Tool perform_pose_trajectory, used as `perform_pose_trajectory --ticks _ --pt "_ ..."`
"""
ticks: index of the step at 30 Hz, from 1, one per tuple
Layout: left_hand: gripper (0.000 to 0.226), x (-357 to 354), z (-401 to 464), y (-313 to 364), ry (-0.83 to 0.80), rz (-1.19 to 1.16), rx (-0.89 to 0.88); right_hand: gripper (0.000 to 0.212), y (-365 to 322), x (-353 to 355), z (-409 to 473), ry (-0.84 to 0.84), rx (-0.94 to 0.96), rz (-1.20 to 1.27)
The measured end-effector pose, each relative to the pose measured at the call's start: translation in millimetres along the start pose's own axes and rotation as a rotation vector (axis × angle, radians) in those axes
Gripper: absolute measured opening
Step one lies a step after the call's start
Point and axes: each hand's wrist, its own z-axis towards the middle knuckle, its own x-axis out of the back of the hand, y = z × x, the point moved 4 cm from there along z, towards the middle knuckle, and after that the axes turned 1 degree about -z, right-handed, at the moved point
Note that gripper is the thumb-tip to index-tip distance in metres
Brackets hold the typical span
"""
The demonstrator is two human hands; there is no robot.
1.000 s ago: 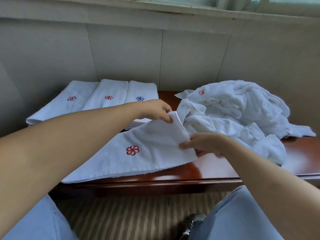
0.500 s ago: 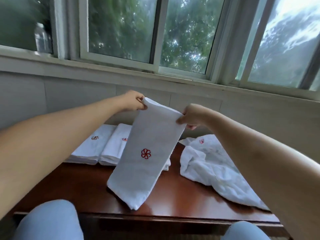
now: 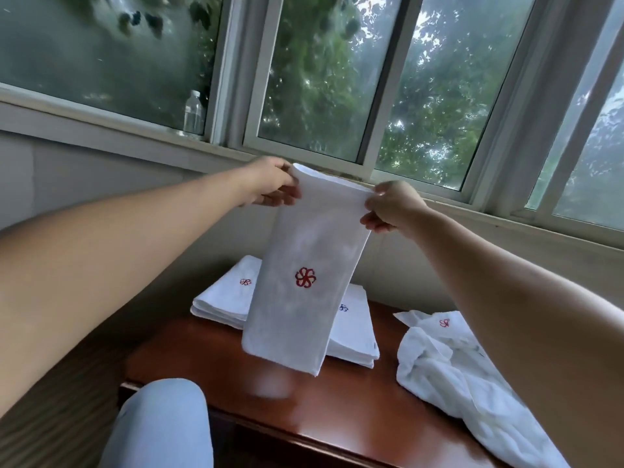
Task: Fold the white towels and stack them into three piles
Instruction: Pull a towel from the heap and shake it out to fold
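A folded white towel (image 3: 305, 282) with a red flower emblem (image 3: 305, 277) hangs above the counter (image 3: 344, 400), its top corners pinched by left hand (image 3: 270, 180) and right hand (image 3: 391, 206) fingers.

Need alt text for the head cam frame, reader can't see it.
Two bare hands, left hand and right hand, pinch the top corners of a white towel with a red flower logo, hanging it lengthwise above a wooden table. Behind it sit folded towel stacks; an unfolded towel heap lies at right, under a window.
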Motion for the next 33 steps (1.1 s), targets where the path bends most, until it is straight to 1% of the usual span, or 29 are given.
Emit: perform_pose_trajectory --ticks 2,4,6,9,11,12,17,22,29,33 --pt "0.018 12 -4 1 0.029 -0.083 -0.007 0.047 -7 -13 5 0.026 0.021 0.169" --pt "0.017 24 -6 -2 0.092 -0.141 -0.023 0.045 -15 -28 9 0.042 0.042 0.307" --pt "0.019 36 -5 -9 0.157 -0.194 -0.044 0.039 -20 -46 11 0.025 0.058 0.408" --pt "0.026 50 0 -29 0.201 -0.236 -0.064 0.036 -23 -76 14 -0.039 0.074 0.495" --pt "0.029 59 4 -46 0.239 -0.245 -0.069 0.029 -22 -97 17 -0.078 0.095 0.509" --pt "0.029 63 6 -55 0.265 -0.252 -0.070 0.029 -21 -107 19 -0.093 0.101 0.514" --pt "0.030 80 22 -93 0.368 -0.311 -0.087 0.050 -17 -154 39 -0.121 0.123 0.532" --pt "0.037 92 51 -116 0.426 -0.339 -0.102 0.054 -13 -185 69 -0.132 0.143 0.521" --pt "0.045 100 123 -142 0.461 -0.287 -0.063 0.056 -4 -221 134 -0.204 0.126 0.541" --pt "0.050 92 176 -170 0.438 -0.247 -0.013 0.058 14 -247 184 -0.216 0.088 0.526"
